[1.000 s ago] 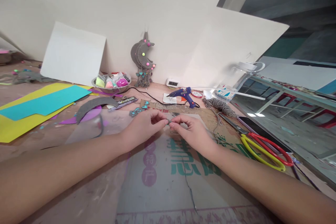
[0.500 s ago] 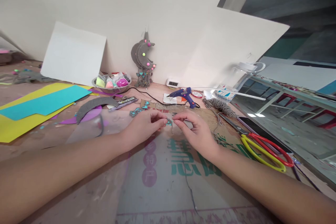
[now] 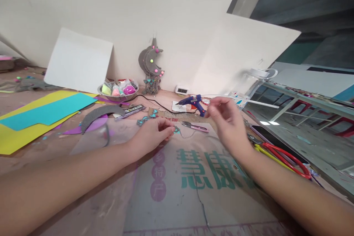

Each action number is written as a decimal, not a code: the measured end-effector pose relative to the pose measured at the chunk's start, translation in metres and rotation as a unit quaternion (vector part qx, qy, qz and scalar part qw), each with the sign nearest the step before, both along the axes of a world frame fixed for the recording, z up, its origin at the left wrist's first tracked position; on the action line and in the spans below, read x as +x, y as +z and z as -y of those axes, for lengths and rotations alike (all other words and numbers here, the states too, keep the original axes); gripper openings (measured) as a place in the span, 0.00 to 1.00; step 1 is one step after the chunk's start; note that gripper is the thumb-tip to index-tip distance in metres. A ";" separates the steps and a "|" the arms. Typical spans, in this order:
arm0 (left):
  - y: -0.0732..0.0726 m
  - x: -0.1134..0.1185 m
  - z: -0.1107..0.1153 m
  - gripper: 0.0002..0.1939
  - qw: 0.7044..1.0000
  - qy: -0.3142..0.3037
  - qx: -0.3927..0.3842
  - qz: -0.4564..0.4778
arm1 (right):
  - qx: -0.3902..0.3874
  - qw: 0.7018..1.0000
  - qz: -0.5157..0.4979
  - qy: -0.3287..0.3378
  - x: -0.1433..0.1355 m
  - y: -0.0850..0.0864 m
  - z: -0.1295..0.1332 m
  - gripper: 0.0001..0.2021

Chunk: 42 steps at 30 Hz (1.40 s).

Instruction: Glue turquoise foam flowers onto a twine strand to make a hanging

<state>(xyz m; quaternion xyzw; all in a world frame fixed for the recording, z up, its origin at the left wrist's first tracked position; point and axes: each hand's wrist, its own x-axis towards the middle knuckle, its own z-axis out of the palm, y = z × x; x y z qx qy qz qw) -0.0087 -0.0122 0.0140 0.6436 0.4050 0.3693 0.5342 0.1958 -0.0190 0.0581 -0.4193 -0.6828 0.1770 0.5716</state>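
Note:
My left hand [image 3: 153, 132] is closed in a pinch on a small teal-and-grey piece [image 3: 177, 129] above the plastic-covered board. A thin grey thread [image 3: 188, 136] trails from that piece toward the right. Raised higher and apart from it, my right hand [image 3: 228, 123] has its thumb and forefinger pressed together; whatever lies between them is blurred. Thread snips [image 3: 195, 127] with a pink handle lie between the hands. Just behind my left hand is a string of teal and grey pieces [image 3: 143, 121].
A blue glue gun [image 3: 192, 101] lies behind the hands. Scissors [image 3: 287, 160] and a phone [image 3: 273, 142] are at right. At left are a bowl [image 3: 118, 98] of bagged clay, coloured sheets [image 3: 49, 110] and a grey arc [image 3: 99, 114]. A moon ornament [image 3: 151, 61] hangs behind.
My right hand has moved away from my left, up and to the right, uncovering the thread snips. My left hand keeps its pinch in nearly the same place.

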 end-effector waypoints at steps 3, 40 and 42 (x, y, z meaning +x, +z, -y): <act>0.000 0.000 -0.001 0.12 1.000 0.003 0.004 -0.015 | 0.072 0.997 -0.033 -0.018 0.015 0.026 -0.003 0.02; -0.004 0.000 -0.004 0.13 1.000 -0.013 0.000 0.015 | -0.243 0.941 0.202 0.119 -0.001 -0.033 -0.008 0.14; -0.004 -0.001 -0.004 0.13 1.000 -0.010 0.007 0.015 | -0.263 0.933 0.197 0.144 -0.002 -0.033 -0.007 0.14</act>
